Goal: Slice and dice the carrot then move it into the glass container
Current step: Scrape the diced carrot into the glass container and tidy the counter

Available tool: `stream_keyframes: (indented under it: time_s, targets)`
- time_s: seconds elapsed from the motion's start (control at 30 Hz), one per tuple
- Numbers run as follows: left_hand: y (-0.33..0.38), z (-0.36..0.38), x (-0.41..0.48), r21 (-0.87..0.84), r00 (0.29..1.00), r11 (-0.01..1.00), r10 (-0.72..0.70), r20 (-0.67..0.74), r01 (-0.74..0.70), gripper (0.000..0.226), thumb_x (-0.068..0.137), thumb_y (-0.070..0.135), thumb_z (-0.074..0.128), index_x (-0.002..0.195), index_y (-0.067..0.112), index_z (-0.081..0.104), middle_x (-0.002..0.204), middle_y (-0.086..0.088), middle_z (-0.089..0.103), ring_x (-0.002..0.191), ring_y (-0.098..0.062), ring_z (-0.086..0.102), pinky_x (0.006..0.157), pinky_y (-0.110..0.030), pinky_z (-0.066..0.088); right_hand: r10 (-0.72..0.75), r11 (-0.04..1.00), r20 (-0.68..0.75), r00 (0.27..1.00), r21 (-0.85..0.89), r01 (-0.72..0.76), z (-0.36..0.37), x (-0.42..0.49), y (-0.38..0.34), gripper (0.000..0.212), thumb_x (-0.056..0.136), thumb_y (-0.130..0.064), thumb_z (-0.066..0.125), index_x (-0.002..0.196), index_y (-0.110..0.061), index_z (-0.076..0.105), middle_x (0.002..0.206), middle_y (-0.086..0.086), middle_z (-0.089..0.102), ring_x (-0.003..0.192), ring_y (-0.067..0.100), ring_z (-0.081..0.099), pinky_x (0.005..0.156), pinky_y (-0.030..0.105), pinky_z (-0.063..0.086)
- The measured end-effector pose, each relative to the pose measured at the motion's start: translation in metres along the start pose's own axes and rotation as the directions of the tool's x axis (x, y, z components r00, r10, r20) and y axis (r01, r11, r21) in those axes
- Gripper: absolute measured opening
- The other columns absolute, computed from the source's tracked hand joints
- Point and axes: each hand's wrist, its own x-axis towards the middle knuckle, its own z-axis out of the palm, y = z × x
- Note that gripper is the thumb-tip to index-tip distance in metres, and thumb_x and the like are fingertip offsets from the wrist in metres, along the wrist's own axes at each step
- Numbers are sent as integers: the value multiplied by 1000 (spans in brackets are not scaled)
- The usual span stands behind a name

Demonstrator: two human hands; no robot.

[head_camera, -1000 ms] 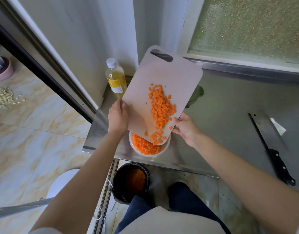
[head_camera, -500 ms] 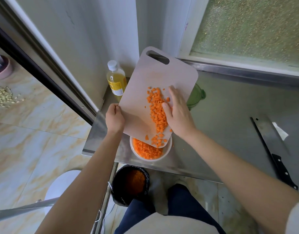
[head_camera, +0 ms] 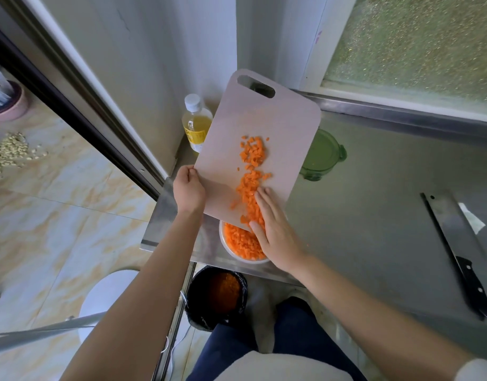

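Left hand (head_camera: 188, 189): I see it gripping the left edge of the tilted cutting board (head_camera: 264, 125), mid-frame.
Right hand (head_camera: 275, 232): fingers straight, flat on the board's lower end, touching the diced carrot (head_camera: 252, 171).
Carrot: a trail down the board; the rest (a good heap) fills the glass container (head_camera: 250, 261) under the low edge.
Desk (head_camera: 374, 215): knife (head_camera: 457, 243) at right, green lid (head_camera: 322, 155) beside the board.

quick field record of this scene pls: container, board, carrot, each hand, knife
container: round clear glass container near the steel table's front edge
board: pale pink plastic cutting board, tilted, low end over the container
carrot: diced orange carrot on the board, more in the container
left hand: grips the board's left edge
right hand: flat, fingers on the carrot
knife: black-handled steel knife lying on the table, untouched
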Motion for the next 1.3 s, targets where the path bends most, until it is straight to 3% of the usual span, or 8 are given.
stream_keyframes:
  time_s: [0.1, 0.2, 0.3, 0.4, 0.5, 0.77, 1.03, 1.3]
  targets:
    - [2, 0, -1, 5, 1000, 1000, 15, 4, -15, 24, 100, 10, 27, 93, 8, 50, 75, 6, 46, 69, -3, 39, 59, -20, 30, -28, 999, 48, 998, -24, 29, 0, -9, 0, 72, 96, -54, 13, 150, -6, 17, 157, -1, 10, 144, 3, -3, 119, 32, 9]
    - [3, 0, 0, 4, 1000, 1000, 26, 6, -26, 24, 100, 10, 27, 93, 7, 49, 75, 6, 46, 69, -3, 39, 59, -19, 30, -34, 999, 132, 991, -22, 37, -5, -18, 2, 78, 92, -59, 6, 149, -8, 24, 157, 1, 17, 144, 3, 3, 115, 16, 1]
    - [2, 0, -1, 2, 999, 999, 38, 7, -38, 23, 100, 10, 27, 93, 7, 49, 75, 6, 45, 68, -3, 38, 58, -20, 29, -115, 992, 96, 989, -38, 119, -18, -20, 1, 70, 99, -50, 8, 137, -6, 48, 145, 5, 43, 136, 6, 28, 110, 4, 6]
    - [2, -2, -2, -5, 999, 999, 34, 6, -34, 24, 100, 10, 26, 93, 7, 49, 75, 6, 45, 68, -3, 38, 59, -19, 29, -221, 972, -25, 975, -88, 218, -38, -2, 1, 53, 104, -34, 19, 124, -5, 59, 130, 9, 57, 124, 18, 50, 112, 25, 31]
    - [2, -3, -5, 1, 1000, 1000, 27, -1, -27, 23, 100, 10, 26, 94, 8, 48, 75, 6, 45, 69, -3, 38, 59, -19, 30, -209, 967, -117, 971, -170, 187, -59, 39, -5, 46, 101, -26, 28, 134, -3, 49, 141, 12, 48, 136, 25, 38, 116, 40, 26]
    - [-5, 2, -9, -20, 1000, 1000, 16, 24, -16, 22, 99, 8, 29, 92, 8, 50, 76, 7, 48, 72, -7, 41, 62, -23, 32, -151, 933, -17, 988, -332, 136, -64, 110, -8, 53, 104, -29, 31, 149, -5, 20, 159, 8, 13, 148, 25, 0, 114, 24, -9]
    - [-13, 3, -4, -45, 1000, 999, -14, 11, 15, 22, 98, 8, 30, 89, 8, 51, 75, 6, 47, 75, -11, 41, 68, -26, 33, -240, 885, 154, 959, -372, 281, -32, 52, -5, 60, 99, -37, 19, 145, -1, 31, 157, 10, 22, 146, 18, 5, 117, 30, -1]
    - [-9, 6, -1, -43, 1000, 999, 20, 20, -19, 23, 98, 9, 30, 88, 9, 51, 75, 6, 49, 74, -12, 43, 73, -28, 35, -267, 812, 337, 903, -426, 399, -24, 9, 3, 58, 98, -38, 26, 143, -4, 38, 151, 10, 35, 143, 19, 19, 114, 42, 9]
